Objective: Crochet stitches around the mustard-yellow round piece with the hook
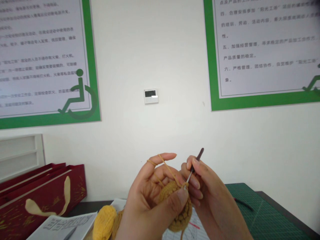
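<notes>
Here the right hand point(200, 186) pinches the crochet hook point(193, 166), its shaft slanting down-left into the yellow crochet piece point(175, 208) gripped by the left hand point(150, 196).
</notes>
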### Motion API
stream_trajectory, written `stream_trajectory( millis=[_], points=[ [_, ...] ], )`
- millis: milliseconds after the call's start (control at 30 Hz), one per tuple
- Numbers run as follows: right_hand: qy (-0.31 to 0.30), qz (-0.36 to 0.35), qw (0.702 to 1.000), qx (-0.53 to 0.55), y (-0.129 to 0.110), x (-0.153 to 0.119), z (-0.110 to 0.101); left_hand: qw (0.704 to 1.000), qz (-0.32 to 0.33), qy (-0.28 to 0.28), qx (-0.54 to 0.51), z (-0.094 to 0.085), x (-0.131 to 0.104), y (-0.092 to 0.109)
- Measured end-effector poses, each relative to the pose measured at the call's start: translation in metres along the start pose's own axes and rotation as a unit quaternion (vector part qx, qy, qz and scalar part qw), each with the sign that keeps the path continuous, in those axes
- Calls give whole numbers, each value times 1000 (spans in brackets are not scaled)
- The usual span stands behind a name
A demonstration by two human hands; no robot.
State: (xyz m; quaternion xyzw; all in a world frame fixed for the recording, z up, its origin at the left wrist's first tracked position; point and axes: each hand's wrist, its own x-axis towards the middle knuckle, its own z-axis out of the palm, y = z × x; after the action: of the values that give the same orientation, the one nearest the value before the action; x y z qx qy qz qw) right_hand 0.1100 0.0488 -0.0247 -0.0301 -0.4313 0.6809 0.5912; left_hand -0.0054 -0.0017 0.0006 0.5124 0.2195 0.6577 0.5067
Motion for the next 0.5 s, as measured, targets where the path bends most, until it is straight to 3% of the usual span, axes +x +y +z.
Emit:
stream_trajectory(
  millis=[267, 500],
  points=[
    [34, -38, 996, -73, -3, -6, 4, 1000, -4, -10, 1, -1, 0, 0],
    [-18, 21, 999, -18, -5, -3, -1, 1000, 1, -18, -23, 2, -1, -2]
  ],
)
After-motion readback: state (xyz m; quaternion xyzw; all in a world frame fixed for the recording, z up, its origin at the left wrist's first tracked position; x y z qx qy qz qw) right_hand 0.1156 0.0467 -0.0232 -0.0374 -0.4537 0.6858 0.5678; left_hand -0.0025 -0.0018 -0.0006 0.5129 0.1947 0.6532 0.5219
